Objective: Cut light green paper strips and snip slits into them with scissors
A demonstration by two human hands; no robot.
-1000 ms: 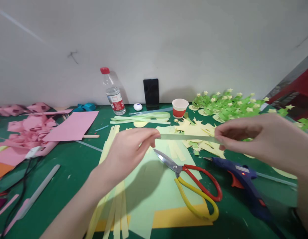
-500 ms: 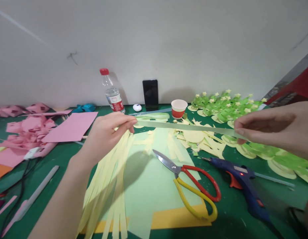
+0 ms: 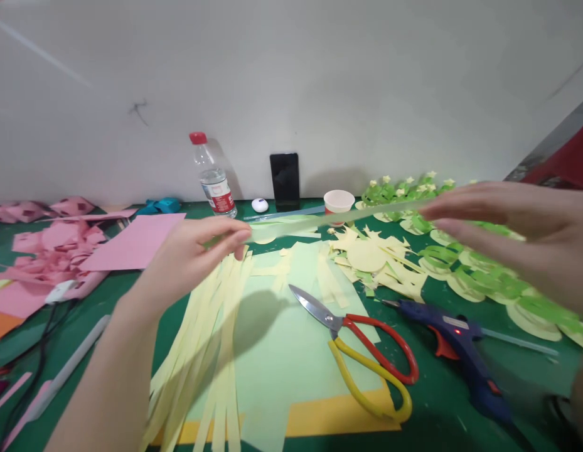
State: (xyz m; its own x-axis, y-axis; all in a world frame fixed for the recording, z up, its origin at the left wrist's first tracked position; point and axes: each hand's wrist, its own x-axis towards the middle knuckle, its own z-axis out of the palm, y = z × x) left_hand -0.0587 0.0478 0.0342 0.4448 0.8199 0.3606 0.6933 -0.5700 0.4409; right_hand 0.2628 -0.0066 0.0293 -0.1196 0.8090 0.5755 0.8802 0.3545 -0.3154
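A narrow pale green paper strip (image 3: 338, 217) stretches through the air between my hands, its right end tilted up. My left hand (image 3: 201, 251) pinches the left end between thumb and fingers. At the right end, the fingertips of my right hand (image 3: 502, 229) are on the strip, with the hand partly blurred. Beneath lie pale green paper sheets (image 3: 272, 351) and a bundle of pale yellow paper strips (image 3: 201, 339). Scissors (image 3: 336, 323) with one red and one yellow handle rest on the sheets, blades apart.
A blue glue gun (image 3: 455, 329) lies at the right. Behind are a paper cup (image 3: 339, 201), a phone (image 3: 285, 181) and a water bottle (image 3: 213, 179). Green paper plants (image 3: 489, 263) stand right, yellow scraps (image 3: 373, 257) mid-right, pink paper pieces (image 3: 60, 245) left.
My right hand has risen and shifted slightly left, lifting the strip's right end from a downward slope to an upward one. My left hand has moved slightly left.
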